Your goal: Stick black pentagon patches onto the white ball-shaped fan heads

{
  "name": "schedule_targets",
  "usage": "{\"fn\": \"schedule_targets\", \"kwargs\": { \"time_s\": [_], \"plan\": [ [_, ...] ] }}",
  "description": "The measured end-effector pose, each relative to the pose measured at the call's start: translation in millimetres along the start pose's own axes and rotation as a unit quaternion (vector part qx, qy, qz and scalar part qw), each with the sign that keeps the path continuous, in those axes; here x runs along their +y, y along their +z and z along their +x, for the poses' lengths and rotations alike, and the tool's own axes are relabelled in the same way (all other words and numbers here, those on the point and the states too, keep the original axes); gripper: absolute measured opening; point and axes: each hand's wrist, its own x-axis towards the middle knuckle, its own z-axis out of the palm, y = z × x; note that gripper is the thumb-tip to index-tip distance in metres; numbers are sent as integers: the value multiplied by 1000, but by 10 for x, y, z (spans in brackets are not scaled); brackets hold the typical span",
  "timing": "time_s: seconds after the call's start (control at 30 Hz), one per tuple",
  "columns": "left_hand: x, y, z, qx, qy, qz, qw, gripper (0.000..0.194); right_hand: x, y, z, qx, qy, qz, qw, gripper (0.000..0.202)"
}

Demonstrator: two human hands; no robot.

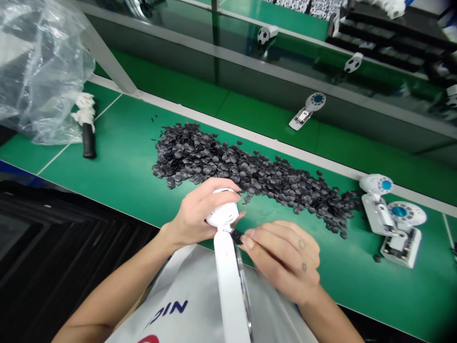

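My left hand (200, 209) is wrapped round the rounded head of a white plastic device (228, 281), whose long body points down against my apron. In my right hand (285, 257), a small black piece (237, 237) is pinched between thumb and fingertips. It touches the device near the neck, just below the head. Beyond both hands, a long heap of small dark pentagon-shaped pieces (250, 166) spreads over the green table (128, 176).
Two white devices (398, 214) with blue round centres lie at the right. Another device (307, 110) and football-patterned ones (353, 63) rest on the strip behind the rail. A black-handled tool (88, 138) and a clear plastic bag (39, 71) are at the left.
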Motion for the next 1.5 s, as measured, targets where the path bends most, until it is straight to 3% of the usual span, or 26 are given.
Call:
{"fn": "schedule_targets", "kwargs": {
  "time_s": [0.13, 0.47, 0.63, 0.77, 0.83, 1.17, 1.5],
  "plan": [
    [23, -10, 24, 6, 5, 2, 1000, 37, -25, -53, 64, 2, 7, -3, 1000, 21],
    [10, -28, 85, -7, 35, 0, 999, 28, 28, 92, -32, 39, 32, 62, 997, 12],
    [-30, -55, 99, -35, 43, 15, 998, 21, 45, -67, 108, -78, 170, 147, 971, 10],
    [-60, -70, 162, -93, 64, 8, 994, 15, 130, -204, 198, -187, 238, 168, 938, 9],
    [-72, -65, 201, -115, 70, 3, 991, 14, 173, -221, 228, -207, 267, 189, 922, 10],
    [-77, -36, 254, -130, 44, 10, 990, 21, 150, -33, 202, -96, 421, 336, 837, 9],
    [-63, 56, 219, -117, 40, 1, 992, 15, 82, 55, 79, -3, 441, 295, 848, 10]
  ]
}}
